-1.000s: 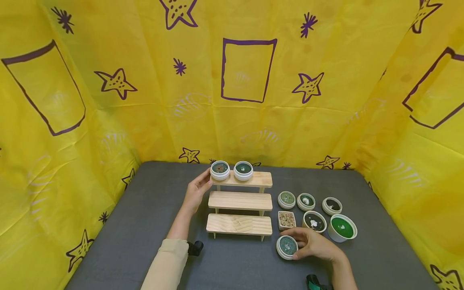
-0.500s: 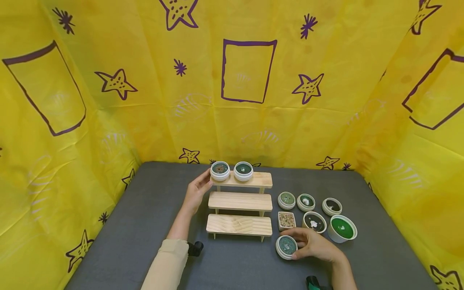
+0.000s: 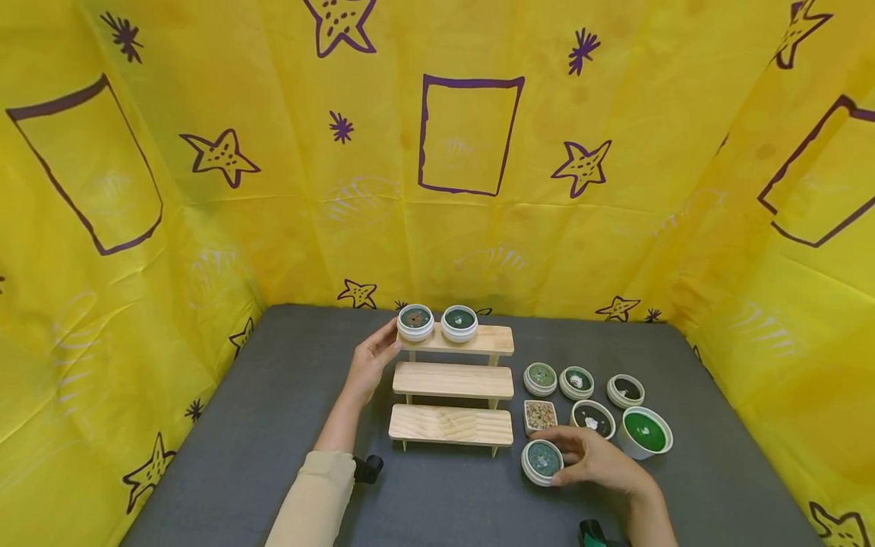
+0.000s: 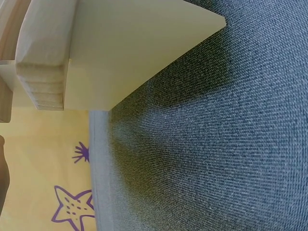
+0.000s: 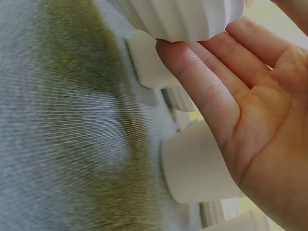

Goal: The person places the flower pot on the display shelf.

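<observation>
In the head view, my left hand (image 3: 369, 363) is at the left end of a three-tier wooden stand (image 3: 453, 380). Its thumb and fingers hold the side of a small white pot (image 3: 415, 324) with a dark green and brownish top. Beside that, a second white pot (image 3: 459, 325) with a green top sits on the same top tier. My right hand (image 3: 593, 460) grips a small white pot (image 3: 543, 462) with a grey-green top, thumb on the near side, fingers on the far side. The right wrist view shows this pot's fluted wall (image 5: 185, 17) against the fingertips.
Right of the stand are small round pots (image 3: 540, 378), a square dish of pebbly filling (image 3: 540, 416), a dark-filled bowl (image 3: 592, 418) and a white cup of green (image 3: 644, 431). Yellow patterned cloth (image 3: 472, 251) encloses the grey tabletop (image 3: 225, 456).
My right hand and the pot it grips have shifted slightly, a little up and right in the head view. My left hand has stayed where it was.
</observation>
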### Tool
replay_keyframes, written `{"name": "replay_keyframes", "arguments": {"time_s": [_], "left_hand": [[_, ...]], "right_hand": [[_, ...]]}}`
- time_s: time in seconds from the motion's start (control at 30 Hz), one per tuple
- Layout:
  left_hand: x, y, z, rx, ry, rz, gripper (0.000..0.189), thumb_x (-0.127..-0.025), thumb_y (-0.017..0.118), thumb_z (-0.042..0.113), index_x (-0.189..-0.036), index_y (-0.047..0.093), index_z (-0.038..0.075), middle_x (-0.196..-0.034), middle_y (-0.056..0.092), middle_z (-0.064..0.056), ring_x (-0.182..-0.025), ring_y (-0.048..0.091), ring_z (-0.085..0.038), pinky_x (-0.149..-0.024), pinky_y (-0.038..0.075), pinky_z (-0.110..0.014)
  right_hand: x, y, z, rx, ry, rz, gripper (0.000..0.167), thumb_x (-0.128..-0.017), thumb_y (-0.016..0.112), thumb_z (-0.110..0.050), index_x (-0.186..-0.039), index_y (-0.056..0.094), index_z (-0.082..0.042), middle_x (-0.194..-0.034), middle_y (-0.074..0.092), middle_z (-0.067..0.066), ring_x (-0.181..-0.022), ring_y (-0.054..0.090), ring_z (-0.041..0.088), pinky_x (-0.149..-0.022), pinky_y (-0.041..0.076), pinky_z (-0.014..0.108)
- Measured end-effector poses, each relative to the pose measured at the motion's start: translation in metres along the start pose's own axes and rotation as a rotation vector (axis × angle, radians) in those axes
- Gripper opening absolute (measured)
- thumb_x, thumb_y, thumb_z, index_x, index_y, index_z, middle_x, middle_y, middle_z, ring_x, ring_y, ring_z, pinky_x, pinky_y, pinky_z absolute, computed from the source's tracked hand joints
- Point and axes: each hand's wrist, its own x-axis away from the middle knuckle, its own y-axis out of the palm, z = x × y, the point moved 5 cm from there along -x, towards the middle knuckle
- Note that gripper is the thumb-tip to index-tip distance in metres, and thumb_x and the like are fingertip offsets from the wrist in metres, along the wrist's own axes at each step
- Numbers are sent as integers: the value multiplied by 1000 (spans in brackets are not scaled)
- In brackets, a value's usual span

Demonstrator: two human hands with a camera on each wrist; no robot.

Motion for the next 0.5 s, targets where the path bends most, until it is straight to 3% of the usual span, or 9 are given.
{"name": "replay_keyframes", "arguments": {"time_s": [0.13,0.37,0.5], "left_hand": [[-1,0,-1,9,-1,1,53,-95,58,-1,-145,43,-5,-151,44,-24,-110,55,15,-96,45,-5],[-3,0,-2,22,8,-2,53,-94,58,-2,-145,43,-6,-151,44,-25,-110,55,14,-96,45,-6],[-3,0,-2,27,2,-7,53,-94,57,-3,-145,43,-5,-151,44,-24,-109,55,15,-96,45,-6]], "right_hand": [[0,-4,-7,33,-21,-1,61,-83,75,-2,-136,48,14,-135,60,25,-109,65,1,-84,57,21],[-4,-15,-19,150,39,81,60,-81,78,-11,-134,54,7,-130,63,27,-110,64,-3,-85,56,18],[-8,-20,-27,182,25,128,61,-81,80,-11,-133,55,7,-131,61,28,-113,62,-5,-86,56,18]]}}
